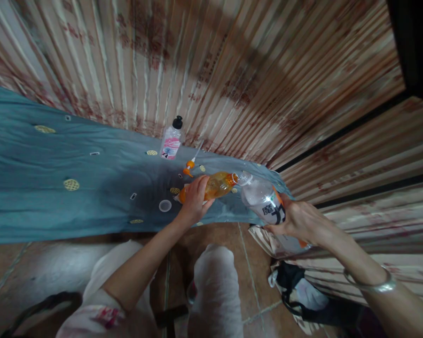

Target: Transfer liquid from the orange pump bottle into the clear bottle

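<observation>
My left hand (194, 199) is wrapped round an orange see-through bottle (218, 185), which lies tilted with its open mouth to the right. In my right hand (298, 220) is a large clear plastic bottle (259, 197) with an orange and white label. The two bottle mouths meet or nearly meet; I cannot tell whether they touch. Behind the left hand an orange pump head (189, 166) with a thin white tube lies on the cloth. A small white round cap (165, 205) rests left of that hand.
A clear bottle with a pink label and black top (171, 141) is at the back. Blue-green cloth (102, 159) covers the narrow surface, with a pleated patterned curtain (197, 70) behind. A black and white bag (299, 286) sits on the tiled floor at the right.
</observation>
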Demonstrator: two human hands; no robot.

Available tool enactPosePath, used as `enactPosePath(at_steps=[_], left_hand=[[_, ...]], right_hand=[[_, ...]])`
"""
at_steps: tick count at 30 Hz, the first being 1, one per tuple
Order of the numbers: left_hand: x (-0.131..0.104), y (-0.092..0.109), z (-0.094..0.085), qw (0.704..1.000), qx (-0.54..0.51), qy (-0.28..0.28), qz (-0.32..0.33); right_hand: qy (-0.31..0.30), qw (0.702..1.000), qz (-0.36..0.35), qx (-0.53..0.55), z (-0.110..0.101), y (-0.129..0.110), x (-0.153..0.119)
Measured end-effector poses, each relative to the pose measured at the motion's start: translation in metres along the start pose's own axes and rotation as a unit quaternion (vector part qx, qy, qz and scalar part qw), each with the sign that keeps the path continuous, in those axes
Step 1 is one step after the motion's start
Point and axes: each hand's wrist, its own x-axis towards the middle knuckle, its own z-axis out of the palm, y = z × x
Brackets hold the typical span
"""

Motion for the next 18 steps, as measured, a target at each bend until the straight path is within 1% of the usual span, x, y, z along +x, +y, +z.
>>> enactPosePath(at_steps=[5,11,18], left_hand=[[-0.0008,-0.0011,0.0002,1.0,-0.01,0.008,0.001],[-0.0016,-0.0051,0.0036,1.0,-0.006,0.01,0.012],[-0.0017,-0.0037,0.0027,1.0,0.009,0.0,0.007]], right_hand=[[-0.009,1.0,-0.007,0.005,-0.0021,-0.0013,-0.0005],[-0.03,0.999,0.014,-0.008,-0.0067,-0.0048,-0.0009],[-0.021,1.0,0.006,0.007,-0.0003,0.002,0.0008]])
